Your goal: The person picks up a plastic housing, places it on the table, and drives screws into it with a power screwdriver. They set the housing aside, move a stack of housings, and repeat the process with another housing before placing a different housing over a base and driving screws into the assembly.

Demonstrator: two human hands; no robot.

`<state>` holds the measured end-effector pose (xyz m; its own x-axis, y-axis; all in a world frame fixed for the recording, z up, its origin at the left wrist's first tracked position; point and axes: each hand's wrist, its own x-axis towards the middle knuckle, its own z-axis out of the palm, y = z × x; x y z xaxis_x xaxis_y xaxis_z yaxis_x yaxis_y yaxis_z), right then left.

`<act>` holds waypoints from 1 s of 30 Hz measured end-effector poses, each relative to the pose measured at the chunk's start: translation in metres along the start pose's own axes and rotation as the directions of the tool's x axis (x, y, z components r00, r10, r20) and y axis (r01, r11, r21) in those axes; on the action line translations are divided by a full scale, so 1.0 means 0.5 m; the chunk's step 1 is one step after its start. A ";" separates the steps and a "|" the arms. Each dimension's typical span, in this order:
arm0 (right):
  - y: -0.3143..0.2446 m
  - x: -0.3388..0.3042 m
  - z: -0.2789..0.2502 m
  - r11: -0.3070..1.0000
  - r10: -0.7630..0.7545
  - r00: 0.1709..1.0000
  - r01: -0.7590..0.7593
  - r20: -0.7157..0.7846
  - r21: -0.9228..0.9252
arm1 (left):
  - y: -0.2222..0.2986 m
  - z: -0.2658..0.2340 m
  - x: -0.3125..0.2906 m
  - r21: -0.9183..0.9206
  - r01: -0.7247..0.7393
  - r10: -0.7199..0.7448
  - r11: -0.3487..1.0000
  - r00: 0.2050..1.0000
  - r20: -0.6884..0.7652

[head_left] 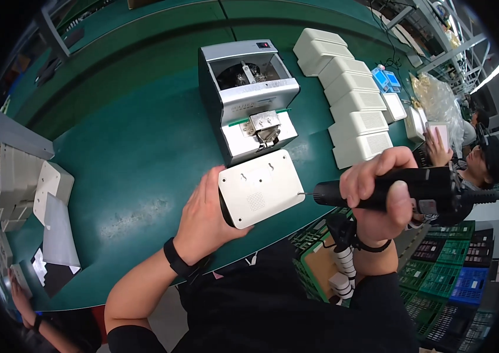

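Grasping black power screwdriver [429, 183] in right grip [395, 203], pale casing [273, 191] in left grip [205, 206]; risking scratches between both grips through tilted bit [307, 193].

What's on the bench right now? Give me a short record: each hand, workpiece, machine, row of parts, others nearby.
Left hand: gripping the off-white housing along its left side
Right hand: wrapped around a black power screwdriver
Bit: at the housing's right edge; contact unclear
Workpiece: panel with holes and a small grille faces up
Machine: grey-and-black box, just beyond the housing
Row: off-white casings, right of the machine
Others nearby: a co-worker's hand at far right, another person's hand at far left
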<state>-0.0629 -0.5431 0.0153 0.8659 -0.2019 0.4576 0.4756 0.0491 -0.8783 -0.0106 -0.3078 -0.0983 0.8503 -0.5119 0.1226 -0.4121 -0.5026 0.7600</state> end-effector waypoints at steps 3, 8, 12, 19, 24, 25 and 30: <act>0.054 -0.017 -0.008 0.998 0.065 0.998 -0.065 0.011 -0.016 | 0.002 0.001 -0.003 0.003 -0.007 0.007 1.000 1.000 -0.004; 0.063 -0.014 -0.017 0.998 0.057 0.998 -0.057 0.027 0.019 | 0.002 0.002 -0.001 0.005 0.001 -0.001 1.000 1.000 0.005; 0.065 -0.014 -0.018 0.996 0.074 0.996 -0.076 0.043 0.036 | 0.000 -0.003 0.000 0.011 -0.015 0.014 1.000 1.000 0.013; 0.055 -0.015 -0.008 0.992 0.127 0.984 -0.127 0.125 -0.004 | -0.005 0.001 -0.003 0.017 -0.013 0.014 1.000 1.000 -0.002; 0.046 -0.008 -0.008 0.985 0.170 0.968 -0.173 0.185 0.001 | -0.001 0.000 -0.001 0.009 -0.010 0.010 1.000 1.000 0.017; 0.048 -0.007 -0.009 0.985 0.167 0.971 -0.173 0.170 0.018 | -0.003 0.001 0.000 0.007 -0.006 0.006 1.000 1.000 0.018; 0.052 -0.004 -0.012 0.983 0.164 0.981 -0.171 0.104 0.061 | -0.010 0.004 0.000 0.020 -0.018 0.018 1.000 1.000 -0.001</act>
<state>-0.0535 -0.5472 -0.0092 0.9436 -0.0880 0.3191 0.3290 0.1427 -0.9335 -0.0092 -0.3065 -0.1033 0.8430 -0.5202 0.1366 -0.4338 -0.5076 0.7444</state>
